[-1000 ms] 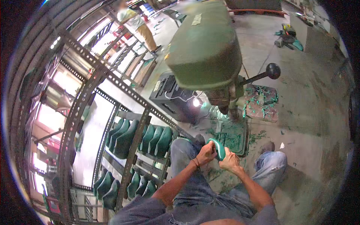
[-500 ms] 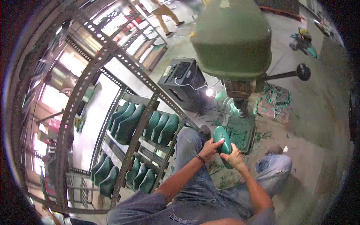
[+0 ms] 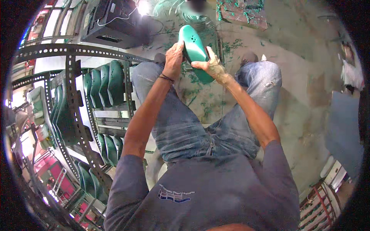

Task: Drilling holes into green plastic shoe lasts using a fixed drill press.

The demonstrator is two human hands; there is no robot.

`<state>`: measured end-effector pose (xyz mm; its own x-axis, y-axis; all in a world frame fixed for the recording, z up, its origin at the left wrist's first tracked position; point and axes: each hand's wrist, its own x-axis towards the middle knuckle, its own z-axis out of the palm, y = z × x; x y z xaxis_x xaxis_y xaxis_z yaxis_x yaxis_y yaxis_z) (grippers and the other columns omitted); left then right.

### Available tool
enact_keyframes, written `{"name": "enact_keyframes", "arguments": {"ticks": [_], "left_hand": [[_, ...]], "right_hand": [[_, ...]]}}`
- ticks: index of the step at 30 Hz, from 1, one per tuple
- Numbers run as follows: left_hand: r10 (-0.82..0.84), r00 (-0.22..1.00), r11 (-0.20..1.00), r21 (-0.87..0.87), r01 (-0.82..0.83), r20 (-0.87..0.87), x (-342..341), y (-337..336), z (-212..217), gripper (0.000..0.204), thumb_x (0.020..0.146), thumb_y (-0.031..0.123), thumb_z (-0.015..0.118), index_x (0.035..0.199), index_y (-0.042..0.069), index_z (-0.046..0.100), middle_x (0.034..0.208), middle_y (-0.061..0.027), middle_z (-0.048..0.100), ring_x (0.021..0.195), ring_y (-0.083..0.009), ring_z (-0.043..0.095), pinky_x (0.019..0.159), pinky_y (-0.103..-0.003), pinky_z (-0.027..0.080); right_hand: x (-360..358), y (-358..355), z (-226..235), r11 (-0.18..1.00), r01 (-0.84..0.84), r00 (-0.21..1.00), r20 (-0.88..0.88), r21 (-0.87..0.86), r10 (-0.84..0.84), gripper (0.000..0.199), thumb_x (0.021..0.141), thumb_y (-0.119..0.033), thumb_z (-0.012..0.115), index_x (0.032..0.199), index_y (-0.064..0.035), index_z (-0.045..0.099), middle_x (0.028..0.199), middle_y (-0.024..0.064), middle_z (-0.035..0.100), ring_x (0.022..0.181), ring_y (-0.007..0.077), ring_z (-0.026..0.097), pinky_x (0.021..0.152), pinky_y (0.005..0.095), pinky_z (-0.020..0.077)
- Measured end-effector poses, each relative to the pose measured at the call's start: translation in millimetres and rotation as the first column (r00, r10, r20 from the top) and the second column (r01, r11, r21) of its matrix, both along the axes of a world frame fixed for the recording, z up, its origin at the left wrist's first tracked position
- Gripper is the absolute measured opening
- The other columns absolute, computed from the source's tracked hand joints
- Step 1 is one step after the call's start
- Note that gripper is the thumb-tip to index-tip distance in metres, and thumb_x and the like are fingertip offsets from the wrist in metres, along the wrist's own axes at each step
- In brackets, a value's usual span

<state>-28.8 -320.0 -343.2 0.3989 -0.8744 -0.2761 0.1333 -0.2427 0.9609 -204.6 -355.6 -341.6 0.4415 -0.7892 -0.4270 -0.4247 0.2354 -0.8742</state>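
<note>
A glossy green shoe last (image 3: 192, 48), with several small dark holes in its upper face, is held between both hands above my spread knees. It lies tilted, one end pointing up and left, the other down and right. My left hand (image 3: 175, 59) grips its left edge, fingers partly hidden beneath it. On the right edge, my right hand (image 3: 212, 66) clasps the lower part, its thumb across the top surface.
To my left, a perforated metal rack (image 3: 73, 92) carries several dark green lasts (image 3: 115, 82). A black box (image 3: 115, 23) with a white cable stands ahead beside a bright lamp (image 3: 143, 7). Green shavings (image 3: 230, 46) litter the floor and a reddish block (image 3: 246, 15).
My view has swung downward, so the large green machine head has left the picture and my torso shows more. Both hands still hold the shoe last.
</note>
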Motion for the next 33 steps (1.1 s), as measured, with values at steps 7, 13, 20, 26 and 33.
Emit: {"name": "enact_keyframes", "arguments": {"ticks": [7,13,20,26,33], "left_hand": [[-0.250,0.946,0.922,-0.247,0.298,0.208,2.1,-7.3,15.6,0.033,0.098,0.027,0.058,0.123,0.006,0.059,0.113,-0.0002,0.060,0.098,-0.0095,0.055,0.078,-0.023,0.047],[-0.212,0.975,0.919,-0.324,0.223,0.069,-18.7,-19.0,25.4,0.030,0.094,0.014,0.063,0.122,0.004,0.057,0.111,-0.0011,0.062,0.098,-0.0099,0.055,0.088,-0.024,0.044],[-0.258,0.958,0.890,-0.356,0.285,0.122,-19.3,-31.3,27.8,0.031,0.094,0.016,0.064,0.121,0.001,0.057,0.109,-0.0023,0.063,0.100,-0.0094,0.056,0.090,-0.025,0.045],[-0.273,0.956,0.889,-0.352,0.293,0.107,-14.9,-27.7,24.4,0.036,0.091,0.016,0.069,0.122,0.002,0.057,0.109,-0.0018,0.064,0.100,-0.0098,0.057,0.089,-0.026,0.045],[-0.114,0.967,0.974,-0.217,0.064,-0.229,-20.3,-34.2,30.2,0.035,0.091,0.018,0.070,0.120,0.004,0.059,0.103,0.0014,0.065,0.084,-0.0074,0.057,0.075,-0.022,0.046]], "right_hand": [[-7.5,-27.9,-0.8,0.999,-0.051,0.996,0.070,-0.003,0.051,0.120,0.062,-0.054,0.082,0.151,-0.0004,0.021,0.150,0.0317,0.028,0.136,0.0392,0.038,0.113,0.0398,0.0327],[6.4,-22.6,29.6,0.991,0.128,0.871,0.482,-0.025,-0.100,0.078,0.070,-0.034,0.081,0.138,-0.0109,0.051,0.133,0.0283,0.050,0.129,0.0379,0.043,0.101,0.0444,0.0436],[12.4,-38.5,13.0,0.907,0.210,0.947,0.308,-0.364,-0.096,0.070,0.065,-0.024,0.078,0.127,-0.0024,0.052,0.112,0.0205,0.061,0.106,0.0303,0.059,0.092,0.0392,0.0480],[6.6,-34.5,37.3,0.934,0.180,0.929,0.364,-0.309,-0.058,0.055,0.071,-0.015,0.074,0.120,-0.0002,0.055,0.102,0.0105,0.065,0.093,0.0169,0.061,0.084,0.0309,0.0506],[-4.0,-0.8,41.2,0.887,0.070,0.993,-0.054,-0.456,-0.107,0.092,0.064,-0.023,0.079,0.139,0.0085,0.038,0.107,0.0263,0.066,0.096,0.0350,0.066,0.086,0.0392,0.0518]]}}
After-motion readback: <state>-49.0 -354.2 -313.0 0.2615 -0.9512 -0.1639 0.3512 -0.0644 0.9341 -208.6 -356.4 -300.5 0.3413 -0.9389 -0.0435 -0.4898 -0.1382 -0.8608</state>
